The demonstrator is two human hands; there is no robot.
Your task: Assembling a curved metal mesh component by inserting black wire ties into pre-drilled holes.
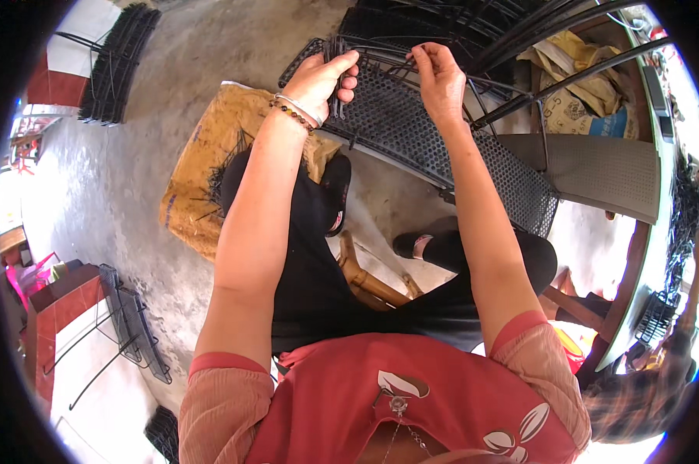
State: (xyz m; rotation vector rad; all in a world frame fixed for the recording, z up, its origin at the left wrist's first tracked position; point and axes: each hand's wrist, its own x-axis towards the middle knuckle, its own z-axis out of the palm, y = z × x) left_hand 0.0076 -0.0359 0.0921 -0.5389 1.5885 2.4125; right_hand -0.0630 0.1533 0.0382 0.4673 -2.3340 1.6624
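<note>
Concrete floor point(160, 178), yellow sack point(195, 174) spread at left. Your left hand point(318, 80) has its fingers wrapped round a bundle of thin black strips point(336, 105), over the perforated black panel point(399, 127). Your right hand point(442, 81): fingers narrowed; cannot tell whether they hold anything.

Near twelve o'clock the left hand point(318, 83) grips a bundle of thin dark strips point(336, 48), the right hand point(440, 77) hovers at one o'clock by a black perforated panel point(399, 116), and a yellowish sack point(202, 147) lies toward ten.
</note>
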